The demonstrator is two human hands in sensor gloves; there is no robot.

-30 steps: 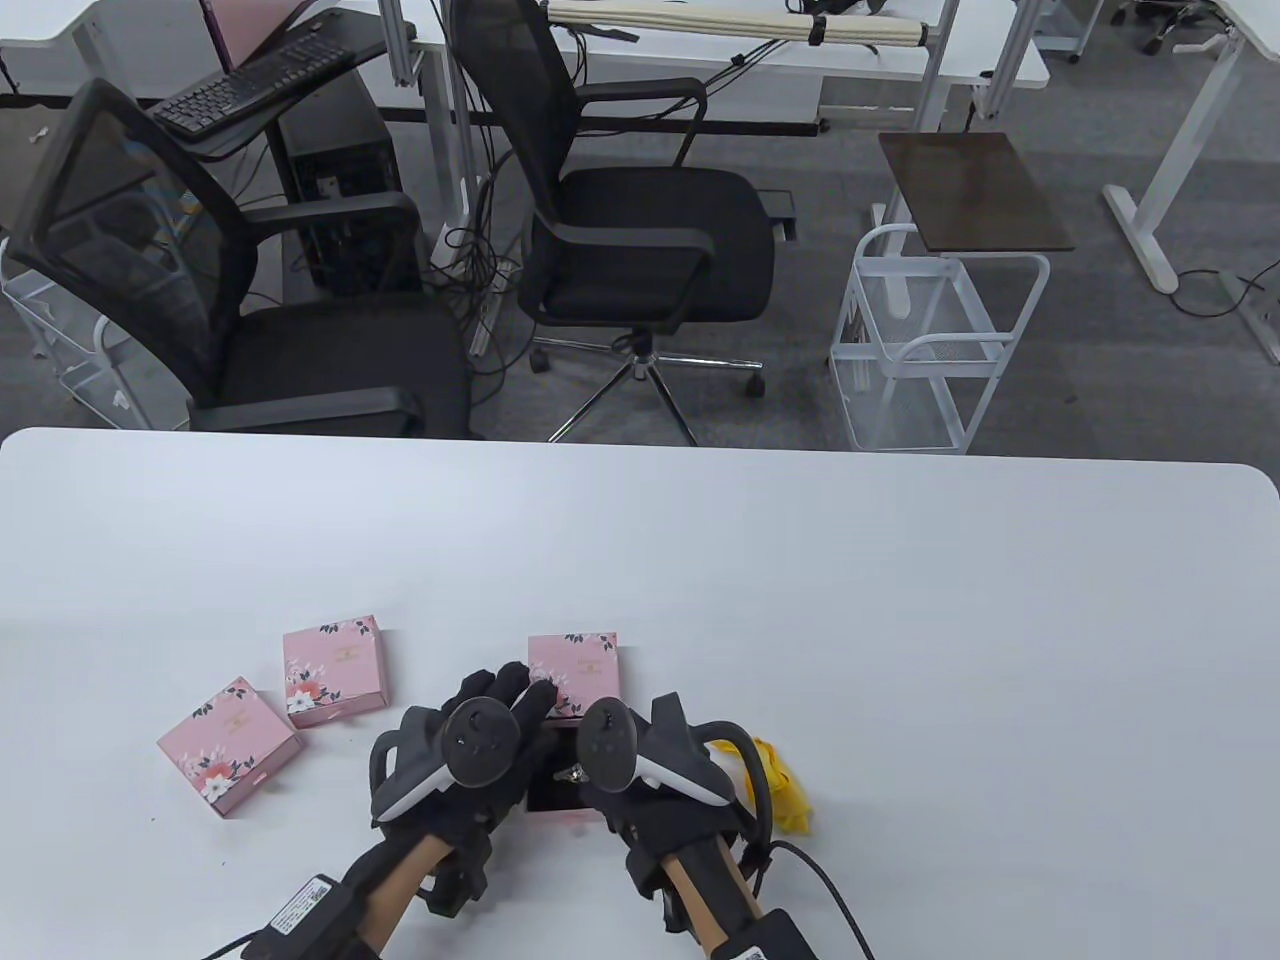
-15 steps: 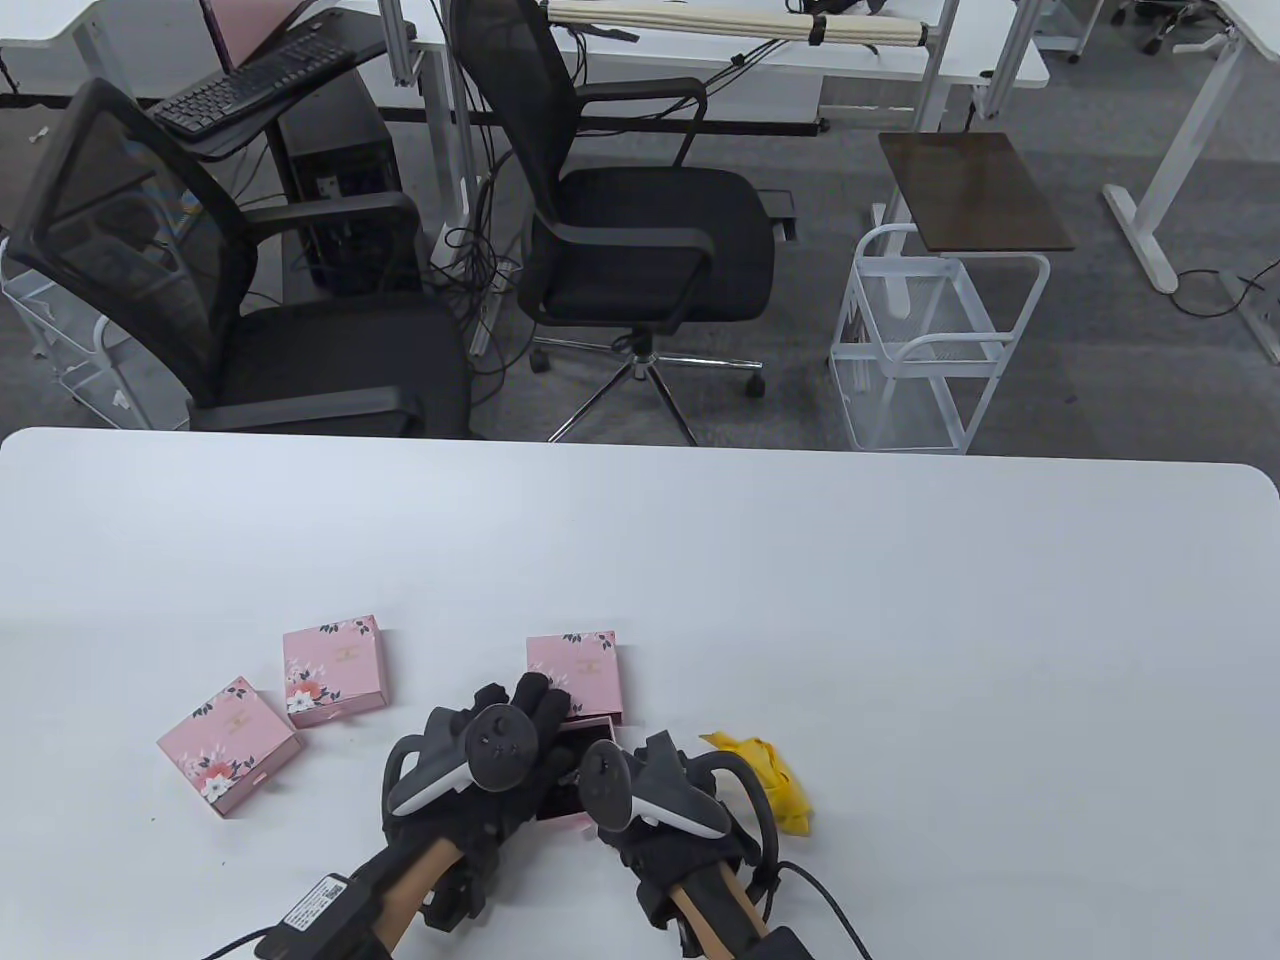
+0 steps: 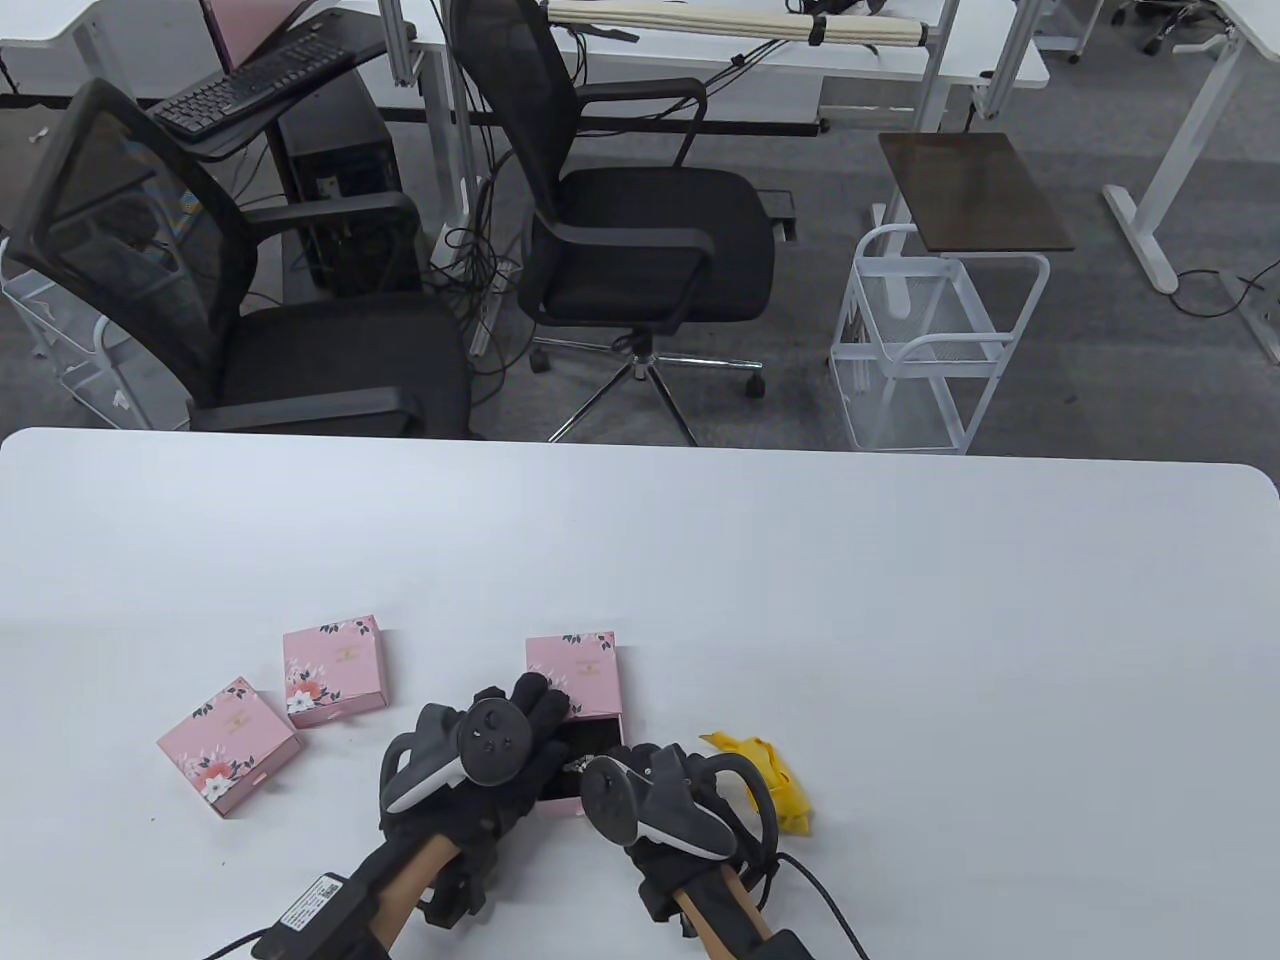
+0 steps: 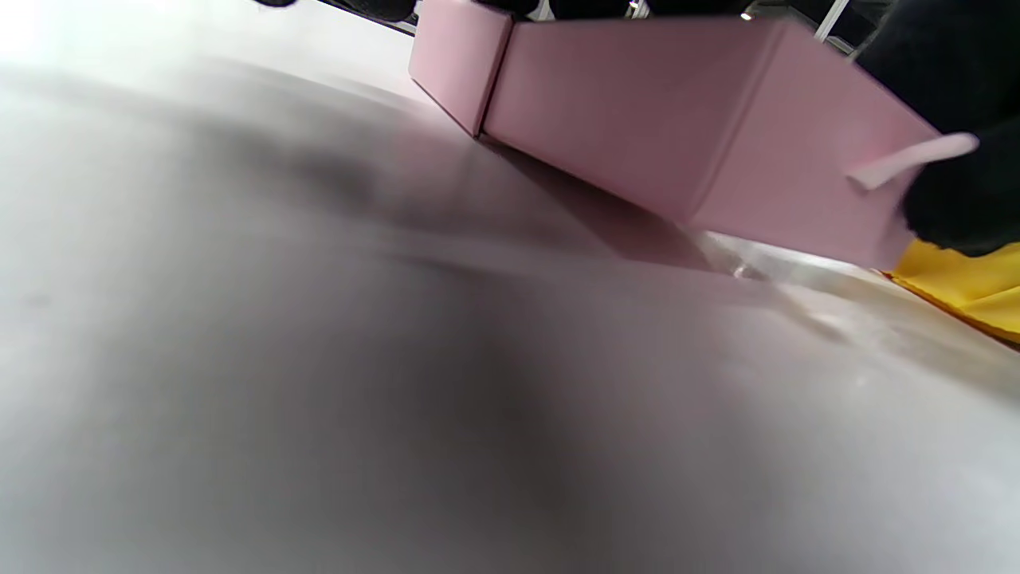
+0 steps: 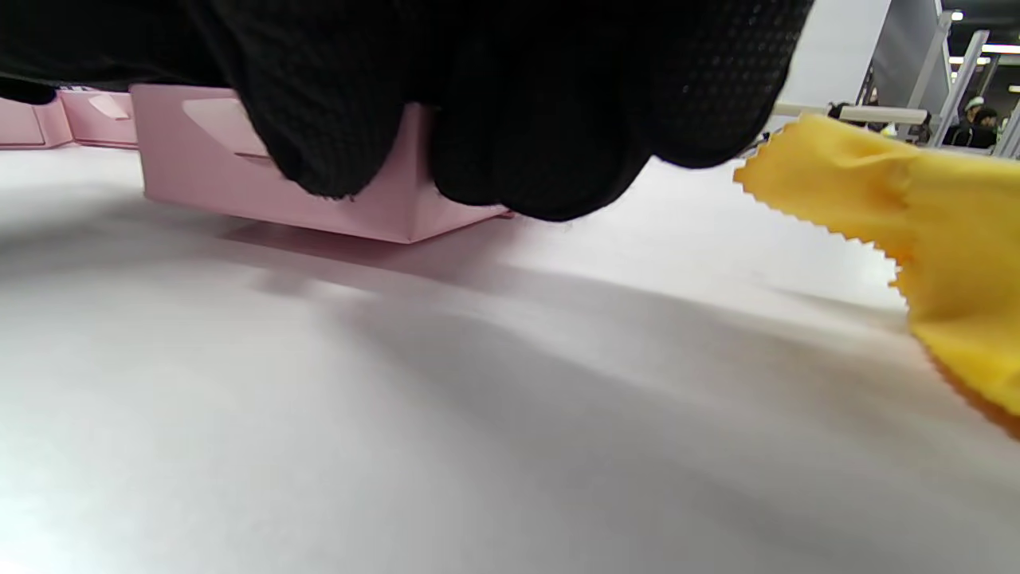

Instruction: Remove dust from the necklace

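Note:
An open pink jewellery box [image 3: 588, 742] with a black lining lies on the white table [image 3: 900, 620], just in front of its flowered sleeve [image 3: 577, 668]. A small silvery piece of the necklace [image 3: 577, 767] glints inside. My left hand [image 3: 538, 704] reaches over the box's left and far side, fingers curled on its rim. My right hand [image 3: 640, 790] is at the box's near right corner; its curled fingers [image 5: 510, 119] press against the pink wall [image 5: 382, 215] beside the pull tab [image 4: 908, 159]. A yellow cloth [image 3: 775, 782] lies to the right, untouched.
Two more shut pink flowered boxes [image 3: 333, 668] [image 3: 228, 745] lie to the left. Glove cables trail off the near edge. Behind the table stand two black office chairs [image 3: 640, 240] and a white wire cart [image 3: 930, 340].
Both hands have shifted right, and the right hand has drawn back toward the near edge. The open box now sits a little farther right and its lining shows more.

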